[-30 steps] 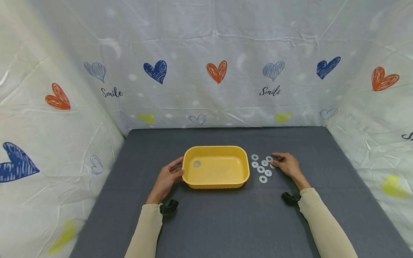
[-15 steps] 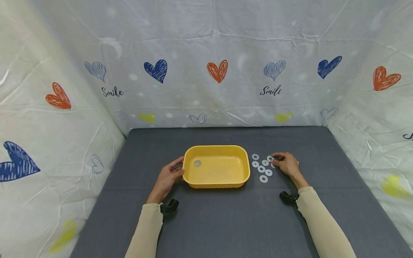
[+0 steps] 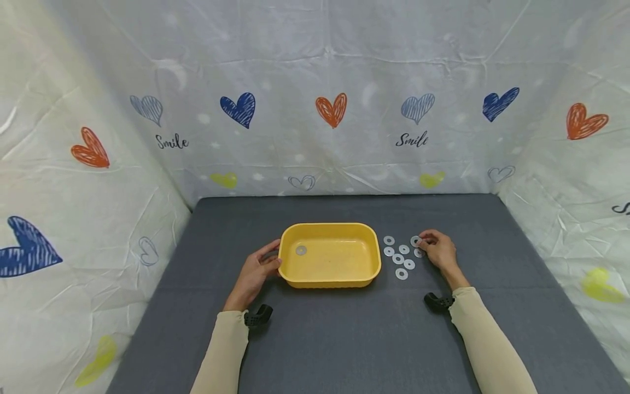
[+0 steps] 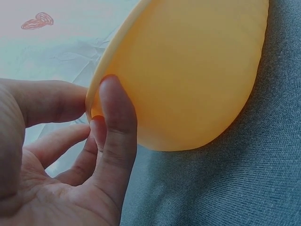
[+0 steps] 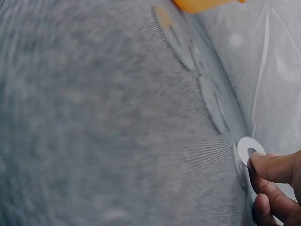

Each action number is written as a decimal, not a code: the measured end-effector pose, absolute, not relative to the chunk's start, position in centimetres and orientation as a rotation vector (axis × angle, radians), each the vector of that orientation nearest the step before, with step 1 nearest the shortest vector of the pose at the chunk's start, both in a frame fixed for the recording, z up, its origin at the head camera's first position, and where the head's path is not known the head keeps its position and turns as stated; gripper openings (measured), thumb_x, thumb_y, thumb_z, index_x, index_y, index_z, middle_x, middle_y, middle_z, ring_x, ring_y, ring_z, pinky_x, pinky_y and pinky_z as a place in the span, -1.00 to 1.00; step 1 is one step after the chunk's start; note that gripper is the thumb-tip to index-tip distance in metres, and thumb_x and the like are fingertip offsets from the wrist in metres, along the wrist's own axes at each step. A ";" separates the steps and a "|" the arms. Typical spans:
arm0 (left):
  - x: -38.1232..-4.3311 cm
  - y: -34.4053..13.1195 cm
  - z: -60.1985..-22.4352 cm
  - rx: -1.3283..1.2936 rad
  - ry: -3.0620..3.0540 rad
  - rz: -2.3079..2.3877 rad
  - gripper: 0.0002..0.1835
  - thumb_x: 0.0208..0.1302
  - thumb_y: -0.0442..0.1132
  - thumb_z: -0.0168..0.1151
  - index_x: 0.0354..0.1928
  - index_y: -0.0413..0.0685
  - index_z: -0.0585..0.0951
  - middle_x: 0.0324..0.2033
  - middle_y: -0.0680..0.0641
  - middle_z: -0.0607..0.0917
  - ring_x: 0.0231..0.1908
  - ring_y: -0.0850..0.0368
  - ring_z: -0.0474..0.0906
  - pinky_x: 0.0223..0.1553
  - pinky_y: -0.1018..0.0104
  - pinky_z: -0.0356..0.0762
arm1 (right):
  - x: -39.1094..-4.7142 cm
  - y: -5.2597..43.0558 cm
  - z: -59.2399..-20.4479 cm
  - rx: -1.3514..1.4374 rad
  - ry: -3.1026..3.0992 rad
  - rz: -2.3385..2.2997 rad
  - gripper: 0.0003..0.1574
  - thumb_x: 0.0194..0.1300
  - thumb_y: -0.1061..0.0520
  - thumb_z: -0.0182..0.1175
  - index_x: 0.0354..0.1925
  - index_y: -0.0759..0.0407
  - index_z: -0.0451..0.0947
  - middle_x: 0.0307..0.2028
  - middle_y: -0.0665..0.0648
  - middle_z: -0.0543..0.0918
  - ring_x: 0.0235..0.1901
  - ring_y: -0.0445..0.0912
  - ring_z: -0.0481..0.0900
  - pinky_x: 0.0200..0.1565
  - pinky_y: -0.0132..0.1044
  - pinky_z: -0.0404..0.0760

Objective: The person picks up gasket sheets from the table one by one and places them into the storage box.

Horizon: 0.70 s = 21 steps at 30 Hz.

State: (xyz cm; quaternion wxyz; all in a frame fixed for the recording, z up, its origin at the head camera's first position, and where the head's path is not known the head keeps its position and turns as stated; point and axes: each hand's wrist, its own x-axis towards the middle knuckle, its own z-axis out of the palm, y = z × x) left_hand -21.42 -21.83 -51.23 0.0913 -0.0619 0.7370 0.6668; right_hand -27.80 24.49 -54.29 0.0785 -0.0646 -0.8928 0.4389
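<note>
My left hand grips the left end of a yellow plastic basin. In the left wrist view the thumb lies along the outside of its wall, with the fingers at the rim. One grey flat washer lies inside the basin, toward its left end. Right of the basin, my right hand pinches a flat washer by its edge between thumb and fingers, tilted up in the right wrist view. Another washer lies just below those fingertips.
Several more flat washers are scattered between the basin and my right hand, some close together or overlapping. Dark grey cloth covers the table. A white curtain with printed hearts rises along the back and both sides.
My right hand has drawn a washer slightly right, away from the group, uncovering the one below it. The left hand and the basin stay in place.
</note>
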 end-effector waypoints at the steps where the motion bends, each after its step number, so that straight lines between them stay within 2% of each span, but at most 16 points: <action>1: -21.4 -21.8 -51.2 -0.184 2.188 1.981 -0.35 0.34 -0.36 0.18 0.45 0.06 0.31 0.32 -0.11 0.43 0.07 -0.07 0.56 -0.21 0.39 0.64 | -27.7 24.5 -54.2 -0.200 -2.662 1.331 -0.81 0.26 0.24 0.28 -0.13 0.24 0.64 -0.29 0.24 0.73 -0.48 -0.29 0.48 -0.27 -0.34 0.42; 6: -21.4 -21.8 -51.2 -0.179 2.188 1.984 -0.35 0.34 -0.36 0.18 0.45 0.05 0.32 0.30 -0.11 0.43 0.06 -0.06 0.56 -0.22 0.39 0.64 | -27.4 24.5 -53.8 -0.247 -2.636 1.431 -0.79 0.32 0.20 0.24 -0.09 0.24 0.62 -0.27 0.20 0.71 -0.38 -0.24 0.50 -0.32 -0.43 0.43; 13: -21.3 -21.8 -51.3 -0.182 2.207 1.981 -0.36 0.34 -0.35 0.18 0.45 0.05 0.31 0.30 -0.12 0.44 0.04 -0.05 0.56 -0.21 0.40 0.63 | -26.7 24.4 -52.9 -0.306 -2.586 1.566 -0.76 0.34 0.19 0.23 -0.04 0.26 0.60 -0.36 -0.01 0.66 -0.38 -0.26 0.54 -0.33 -0.45 0.46; 21: -21.4 -21.7 -51.2 -0.186 2.208 1.985 -0.36 0.34 -0.36 0.17 0.45 0.05 0.31 0.30 -0.11 0.43 0.06 -0.08 0.54 -0.23 0.41 0.62 | -25.8 23.6 -51.7 -0.299 -2.547 1.704 -0.72 0.34 0.19 0.24 -0.01 0.27 0.58 -0.43 -0.11 0.66 -0.40 -0.20 0.66 -0.41 -0.35 0.55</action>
